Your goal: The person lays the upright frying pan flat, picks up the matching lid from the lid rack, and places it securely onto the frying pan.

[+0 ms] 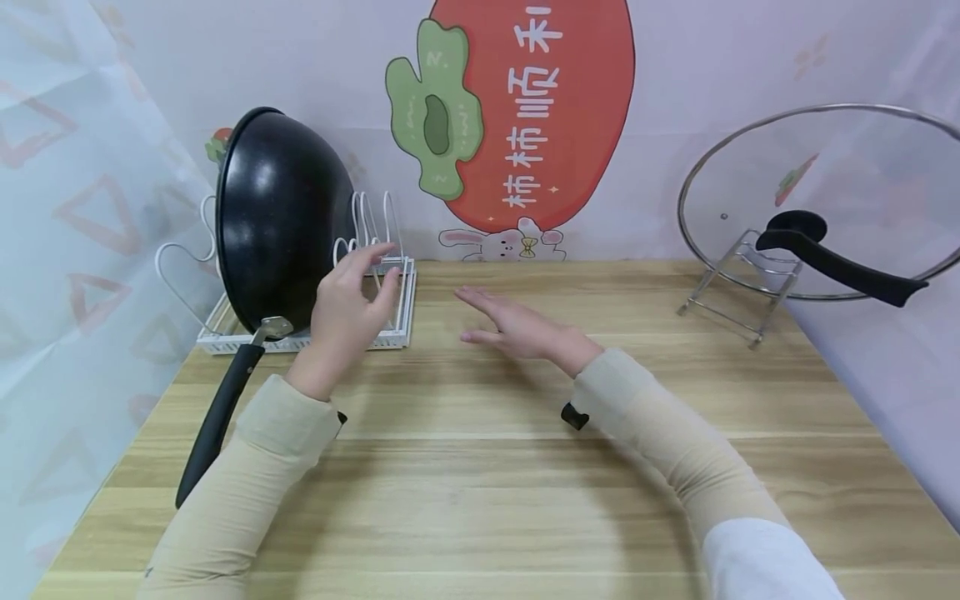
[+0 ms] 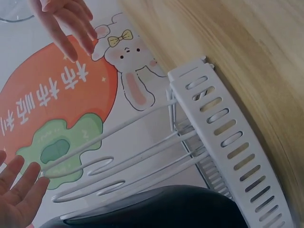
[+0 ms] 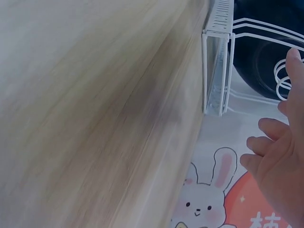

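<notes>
A black wok [image 1: 288, 196] stands on its side in a white wire dish rack [image 1: 401, 321] at the left, its long black handle [image 1: 221, 425] slanting down toward the table's front. In front of the rack's right end, my left hand [image 1: 347, 304] is raised with fingers spread from the thumb and nothing between them; in the left wrist view its fingers [image 2: 23, 190] show near the rack's wire loops. My right hand [image 1: 517, 327] hovers over the middle of the table, fingers extended toward the rack and empty. In the right wrist view, that hand [image 3: 280, 156] overlaps the wall beside the rack.
At the back right, a large glass lid [image 1: 720, 175] with a black knob handle [image 1: 832, 258] leans upright on a small metal stand [image 1: 742, 321]. Behind the wooden table [image 1: 465, 500] hangs a white backdrop [image 1: 315, 67] printed with a red persimmon and a rabbit.
</notes>
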Motion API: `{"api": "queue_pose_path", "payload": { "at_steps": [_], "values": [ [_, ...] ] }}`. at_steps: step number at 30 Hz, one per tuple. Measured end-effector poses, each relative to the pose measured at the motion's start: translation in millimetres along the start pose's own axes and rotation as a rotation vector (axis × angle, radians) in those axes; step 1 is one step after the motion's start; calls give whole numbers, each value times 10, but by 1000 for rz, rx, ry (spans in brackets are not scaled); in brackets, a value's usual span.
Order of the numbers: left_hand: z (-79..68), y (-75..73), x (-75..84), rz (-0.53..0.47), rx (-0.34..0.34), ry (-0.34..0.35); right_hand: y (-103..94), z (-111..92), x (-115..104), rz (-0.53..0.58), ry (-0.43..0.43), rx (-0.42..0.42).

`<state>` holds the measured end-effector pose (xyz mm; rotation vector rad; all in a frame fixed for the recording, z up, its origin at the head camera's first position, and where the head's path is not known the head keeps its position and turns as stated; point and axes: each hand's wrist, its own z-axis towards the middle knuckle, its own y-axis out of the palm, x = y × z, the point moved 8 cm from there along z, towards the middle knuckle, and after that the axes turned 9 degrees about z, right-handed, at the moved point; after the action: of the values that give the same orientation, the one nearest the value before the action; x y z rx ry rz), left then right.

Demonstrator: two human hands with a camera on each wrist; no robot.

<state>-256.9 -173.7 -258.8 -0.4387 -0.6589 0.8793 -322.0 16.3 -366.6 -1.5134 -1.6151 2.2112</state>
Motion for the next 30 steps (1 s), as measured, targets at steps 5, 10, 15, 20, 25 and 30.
{"api": "queue_pose_path", "payload": {
  "at_steps": [5, 10, 15, 20, 25, 30],
  "values": [
    [33, -44, -40, -4, 16, -30, 26, 45, -35, 25, -7, 16],
    [41, -46, -87, 8, -12, -81, 48, 77, -69, 46, -15, 20],
    [37, -52, -137, 5, -13, -119, 73, 103, -103, 76, -29, 26],
    [33, -53, -195, -3, -21, -156, 102, 135, -122, 85, -47, 29],
    [32, -64, -226, -13, -32, -185, 145, 175, -124, 90, -49, 22],
    [29, -51, -221, -13, -48, -194, 184, 213, -122, 120, -41, 20]
  ]
}}
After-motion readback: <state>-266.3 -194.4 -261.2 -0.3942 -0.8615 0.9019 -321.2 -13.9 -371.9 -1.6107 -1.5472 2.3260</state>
